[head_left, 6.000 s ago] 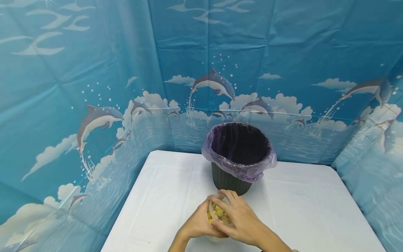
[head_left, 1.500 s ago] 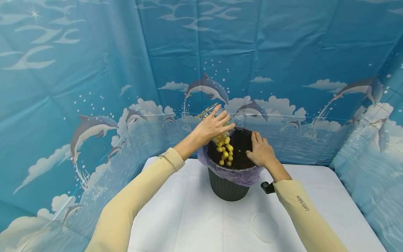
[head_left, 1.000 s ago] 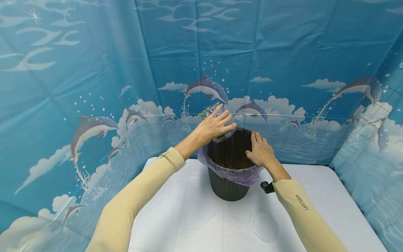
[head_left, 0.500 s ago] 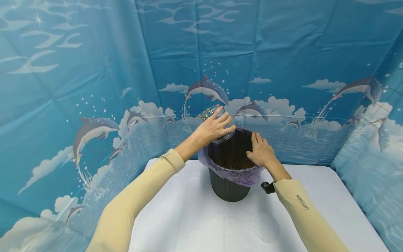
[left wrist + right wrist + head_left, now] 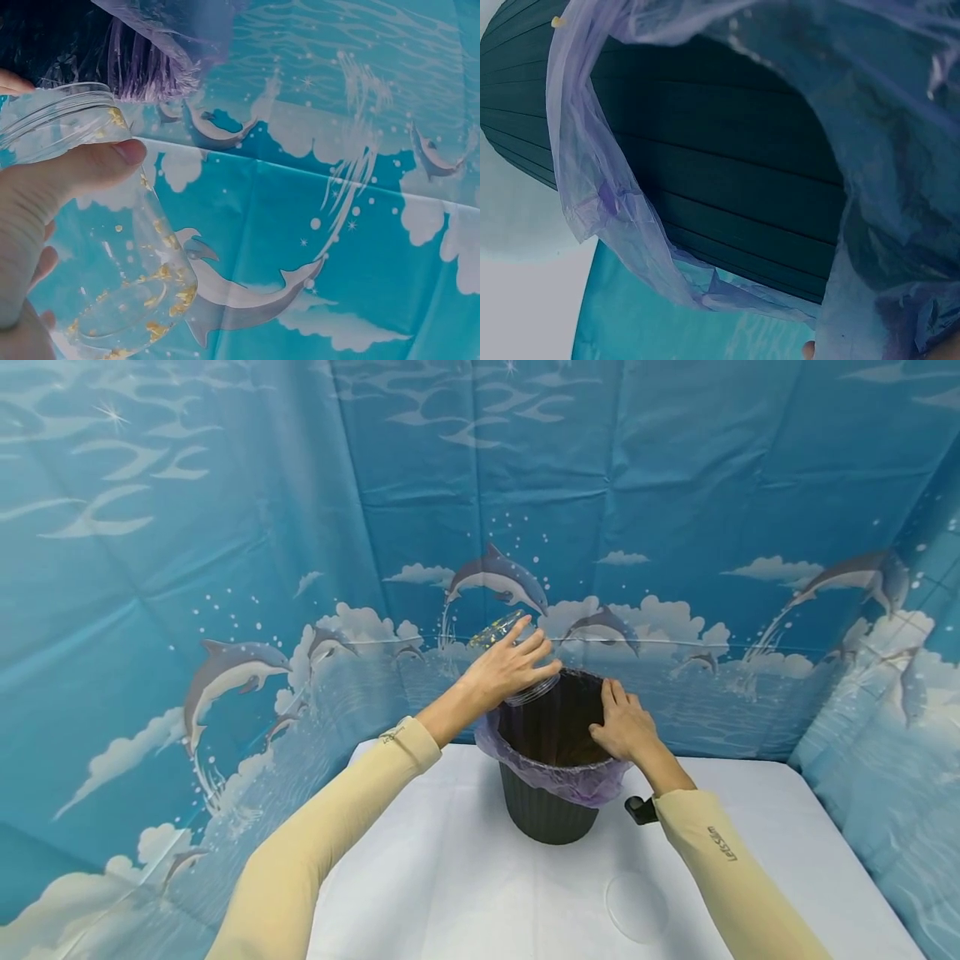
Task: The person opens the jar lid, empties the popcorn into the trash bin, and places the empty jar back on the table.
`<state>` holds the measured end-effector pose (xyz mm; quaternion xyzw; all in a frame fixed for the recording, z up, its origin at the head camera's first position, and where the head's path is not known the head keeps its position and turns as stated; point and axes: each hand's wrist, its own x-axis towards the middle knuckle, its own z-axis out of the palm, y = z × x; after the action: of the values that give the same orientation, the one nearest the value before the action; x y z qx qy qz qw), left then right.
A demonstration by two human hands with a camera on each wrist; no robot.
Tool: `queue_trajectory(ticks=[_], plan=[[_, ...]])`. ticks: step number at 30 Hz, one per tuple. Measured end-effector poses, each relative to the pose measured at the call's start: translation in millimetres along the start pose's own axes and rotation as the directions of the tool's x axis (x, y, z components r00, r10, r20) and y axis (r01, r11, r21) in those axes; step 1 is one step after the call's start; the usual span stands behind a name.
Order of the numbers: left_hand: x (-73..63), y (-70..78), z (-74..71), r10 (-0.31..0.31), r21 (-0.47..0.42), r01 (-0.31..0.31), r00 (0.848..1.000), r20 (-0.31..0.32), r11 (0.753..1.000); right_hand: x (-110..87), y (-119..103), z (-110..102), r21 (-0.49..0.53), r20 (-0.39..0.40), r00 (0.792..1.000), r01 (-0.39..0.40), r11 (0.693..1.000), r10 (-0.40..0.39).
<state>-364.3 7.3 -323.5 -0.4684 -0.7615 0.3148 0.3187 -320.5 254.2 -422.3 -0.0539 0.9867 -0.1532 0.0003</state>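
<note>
My left hand [image 5: 510, 670] grips a clear jar [image 5: 497, 631], tipped mouth-down over the left side of a dark ribbed trash bin [image 5: 551, 814]. In the left wrist view the thumb presses along the jar [image 5: 142, 240] below its threaded neck, and yellow crumbs cling to the inner wall and base. A purple plastic liner [image 5: 588, 783] folds out over the bin's rim. My right hand [image 5: 626, 727] holds the bin's right rim, its thumb toward the opening. From the right wrist, the liner [image 5: 592, 165] hangs over the ribbed wall; a fingertip shows at the bottom edge. The bin's bottom is hidden.
A clear round lid [image 5: 636, 906] lies flat on the white-covered table [image 5: 457, 877], in front of the bin. Beside the right wrist is a small black curved piece [image 5: 640, 810]. A blue dolphin-print curtain [image 5: 420, 510] closes off the back and sides.
Six seconds ago both hands held the filled jar before the bin. Yellow pieces then poured into the bin. Over the last second the hands stay almost still, with only crumbs left in the jar.
</note>
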Motion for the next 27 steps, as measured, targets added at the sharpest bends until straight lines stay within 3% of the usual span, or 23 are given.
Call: queue_trajectory(ticks=[21, 24, 27], plan=[[-29.4, -4.7, -6.4, -0.048, -0.022, 0.049, 0.997, 0.060, 0.999, -6.0, 3, 1, 0.007, -0.026, 0.999, 0.026, 1.000, -0.026], [-38.3, -6.0, -7.0, -0.080, -0.040, 0.082, 0.995, 0.062, 0.996, -6.4, 2, -1, 0.003, -0.022, 1.000, 0.022, 1.000, -0.022], [-53.1, -6.0, -7.9, -0.172, -0.153, 0.180, 0.983, 0.062, 0.972, -6.0, -1, -1, 0.001, -0.012, 1.000, 0.017, 1.000, -0.017]])
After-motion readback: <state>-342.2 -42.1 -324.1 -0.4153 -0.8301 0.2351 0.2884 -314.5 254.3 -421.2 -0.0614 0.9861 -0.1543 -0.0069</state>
